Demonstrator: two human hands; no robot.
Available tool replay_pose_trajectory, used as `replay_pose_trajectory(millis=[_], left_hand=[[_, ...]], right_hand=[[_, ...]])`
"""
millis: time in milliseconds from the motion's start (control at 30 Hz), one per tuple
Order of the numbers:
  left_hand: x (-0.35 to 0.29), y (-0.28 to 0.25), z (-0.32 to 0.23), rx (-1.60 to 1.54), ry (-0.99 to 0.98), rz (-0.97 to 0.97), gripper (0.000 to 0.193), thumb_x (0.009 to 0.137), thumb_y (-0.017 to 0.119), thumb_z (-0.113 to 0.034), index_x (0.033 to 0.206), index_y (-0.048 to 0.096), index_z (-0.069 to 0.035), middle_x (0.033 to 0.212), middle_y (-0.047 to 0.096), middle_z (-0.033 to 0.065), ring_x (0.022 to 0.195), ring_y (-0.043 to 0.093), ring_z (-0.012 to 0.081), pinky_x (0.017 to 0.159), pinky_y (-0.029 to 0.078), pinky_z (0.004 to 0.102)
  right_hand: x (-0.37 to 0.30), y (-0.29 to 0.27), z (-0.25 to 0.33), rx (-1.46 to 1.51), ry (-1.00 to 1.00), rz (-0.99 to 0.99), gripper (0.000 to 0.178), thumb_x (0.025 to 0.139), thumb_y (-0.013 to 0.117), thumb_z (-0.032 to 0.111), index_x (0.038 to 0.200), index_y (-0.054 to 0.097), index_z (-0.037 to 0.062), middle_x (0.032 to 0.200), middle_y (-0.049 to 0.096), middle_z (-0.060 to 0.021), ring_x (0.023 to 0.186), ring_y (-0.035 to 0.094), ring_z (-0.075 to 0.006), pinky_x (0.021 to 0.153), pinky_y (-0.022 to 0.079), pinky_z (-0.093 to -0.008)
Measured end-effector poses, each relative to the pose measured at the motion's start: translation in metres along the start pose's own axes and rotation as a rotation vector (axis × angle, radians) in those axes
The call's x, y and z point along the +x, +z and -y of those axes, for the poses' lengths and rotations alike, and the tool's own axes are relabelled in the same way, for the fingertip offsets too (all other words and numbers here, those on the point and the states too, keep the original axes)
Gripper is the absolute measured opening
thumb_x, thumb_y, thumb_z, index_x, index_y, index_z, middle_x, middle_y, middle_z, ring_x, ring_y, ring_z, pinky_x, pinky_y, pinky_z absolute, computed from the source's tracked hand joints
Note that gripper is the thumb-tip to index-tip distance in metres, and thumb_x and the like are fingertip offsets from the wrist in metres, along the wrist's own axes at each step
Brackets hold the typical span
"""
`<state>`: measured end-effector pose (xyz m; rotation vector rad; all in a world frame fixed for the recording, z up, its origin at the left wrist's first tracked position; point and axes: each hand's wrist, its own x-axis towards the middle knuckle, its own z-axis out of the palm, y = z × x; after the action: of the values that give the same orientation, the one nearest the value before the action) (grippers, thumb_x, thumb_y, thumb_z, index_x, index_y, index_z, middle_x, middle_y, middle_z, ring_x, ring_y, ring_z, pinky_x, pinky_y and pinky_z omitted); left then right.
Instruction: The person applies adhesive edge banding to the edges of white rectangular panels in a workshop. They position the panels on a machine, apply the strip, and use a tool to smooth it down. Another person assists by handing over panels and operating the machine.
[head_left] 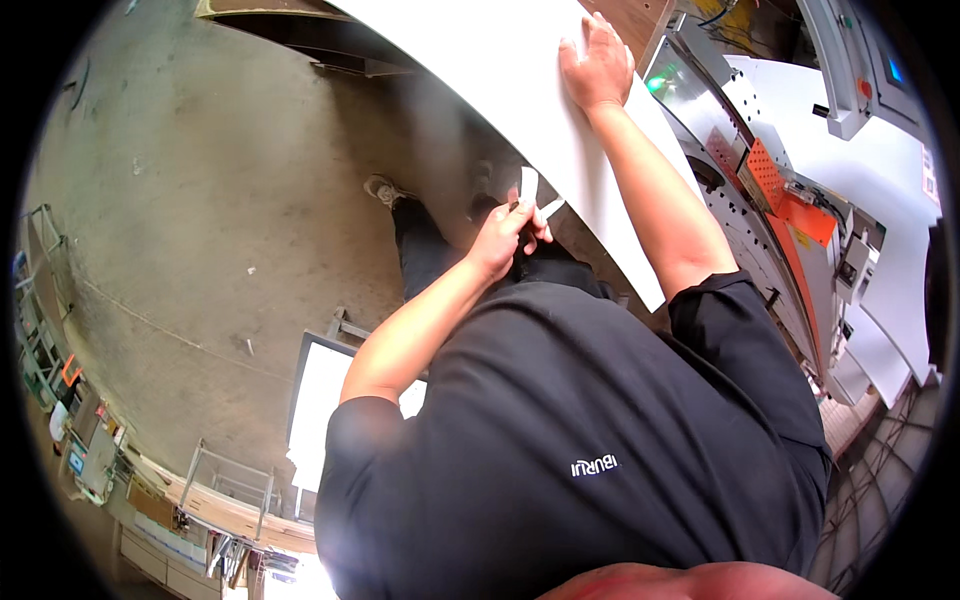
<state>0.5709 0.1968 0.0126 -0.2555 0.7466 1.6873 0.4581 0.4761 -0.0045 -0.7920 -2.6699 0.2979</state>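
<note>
A large white panel (480, 50) crosses the upper middle of the view. My right hand (600, 70) lies on top of it near its far right side, thumb apart from the fingers, holding nothing. At the panel's near left edge, my left hand (505, 238) is closed round a thin white strip (529, 183). One flat end sticks up past the fingers, and a second white end shows to their right. Whether both ends belong to one piece I cannot tell. Part of what lies inside the left hand's grip is hidden by the fingers.
A long machine with an orange perforated guard (765, 175) runs along the right, and a grey control box (860, 70) stands above it. Another white board (318, 390) rests on a metal stand behind my left arm. Metal racks (225, 480) and benches line the lower left.
</note>
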Motion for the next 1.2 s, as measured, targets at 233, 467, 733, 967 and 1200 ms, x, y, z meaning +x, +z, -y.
replay_pose_trajectory(millis=[233, 467, 733, 967, 1200], left_hand=[[-0.020, -0.017, -0.035, 0.185, 0.005, -0.007, 0.029, 0.104, 0.057, -0.028, 0.082, 0.058, -0.009, 0.075, 0.061, 0.0030, 0.065, 0.053, 0.0111, 0.061, 0.041, 0.0265], [-0.120, -0.088, -0.168, 0.203, 0.129, -0.157, 0.037, 0.105, 0.058, -0.028, 0.074, 0.049, -0.010, 0.067, 0.051, 0.0023, 0.062, 0.052, 0.0157, 0.057, 0.038, 0.0294], [-0.303, -0.146, -0.404, 0.420, 0.642, -0.308, 0.041, 0.110, 0.044, -0.037, 0.078, 0.045, -0.012, 0.071, 0.045, 0.0013, 0.060, 0.044, 0.0155, 0.059, 0.040, 0.0312], [-0.193, -0.190, -0.427, 0.096, 0.870, -0.213, 0.084, 0.087, 0.066, -0.071, 0.143, 0.054, -0.010, 0.147, 0.056, 0.0094, 0.063, 0.052, 0.0082, 0.048, 0.036, 0.0183], [-0.062, -0.144, -0.306, 0.357, 0.317, -0.429, 0.068, 0.101, 0.060, -0.054, 0.145, 0.045, -0.004, 0.136, 0.065, 0.0106, 0.063, 0.064, 0.0092, 0.047, 0.042, 0.0195]], right_hand=[[0.001, 0.000, 0.001, -0.096, -0.087, -0.009, 0.062, 0.089, 0.064, 0.048, 0.140, 0.057, 0.0141, 0.151, 0.056, -0.0085, 0.137, 0.053, -0.0296, 0.115, 0.037, -0.0453], [0.004, 0.008, -0.006, -0.074, -0.061, -0.016, 0.053, 0.086, 0.065, 0.040, 0.134, 0.058, 0.0171, 0.148, 0.058, -0.0056, 0.134, 0.055, -0.0292, 0.115, 0.039, -0.0445], [0.003, 0.002, 0.007, -0.086, 0.025, 0.014, 0.048, 0.090, 0.065, 0.038, 0.133, 0.060, 0.0179, 0.147, 0.059, -0.0053, 0.135, 0.054, -0.0295, 0.115, 0.040, -0.0429], [0.011, 0.004, 0.007, -0.064, 0.016, 0.018, 0.049, 0.091, 0.064, 0.035, 0.136, 0.057, 0.0169, 0.148, 0.057, -0.0076, 0.136, 0.053, -0.0298, 0.118, 0.036, -0.0452], [0.058, 0.057, 0.069, -0.148, -0.040, 0.047, 0.063, 0.092, 0.059, 0.033, 0.147, 0.047, 0.0044, 0.163, 0.039, -0.0139, 0.153, 0.032, -0.0342, 0.124, 0.020, -0.0589]])
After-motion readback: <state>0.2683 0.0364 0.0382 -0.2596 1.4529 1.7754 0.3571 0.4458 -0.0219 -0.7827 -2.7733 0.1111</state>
